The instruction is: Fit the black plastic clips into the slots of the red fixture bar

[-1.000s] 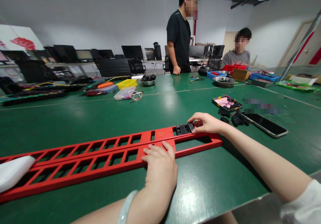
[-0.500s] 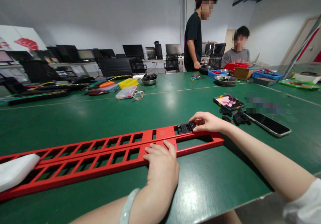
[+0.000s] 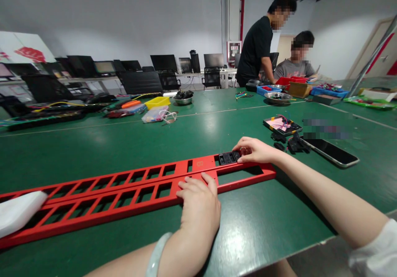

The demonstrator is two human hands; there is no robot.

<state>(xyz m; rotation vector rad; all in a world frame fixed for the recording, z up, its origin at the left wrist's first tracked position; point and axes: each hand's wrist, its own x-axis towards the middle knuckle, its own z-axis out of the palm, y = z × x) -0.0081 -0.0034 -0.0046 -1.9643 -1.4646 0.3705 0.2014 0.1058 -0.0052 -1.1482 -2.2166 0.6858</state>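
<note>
A long red slotted frame (image 3: 127, 195), with two rows of rectangular openings, lies slantwise on the green table. My left hand (image 3: 200, 204) rests on its near row with fingers spread, holding nothing. At the right end of the far row, a black rectangular plastic part (image 3: 227, 158) with recesses sits in an opening. My right hand (image 3: 256, 150) has thumb and fingers closed round the right end of that part. The fingers partly hide it, so I cannot tell whether it is fully seated. A white padded-looking block (image 3: 21, 213) lies across the frame's left end.
Loose black parts (image 3: 296, 144), a phone (image 3: 335, 152) and a shallow box of wires (image 3: 282, 125) lie right of my right hand. Farther back are a metal bowl (image 3: 183, 98), a yellow tray (image 3: 157, 102) and blue bins (image 3: 330, 92). Two people are across the table.
The standing person has shifted right and leans over the table, an arm reaching toward the bins. My hands and the black plastic part stay in nearly the same place.
</note>
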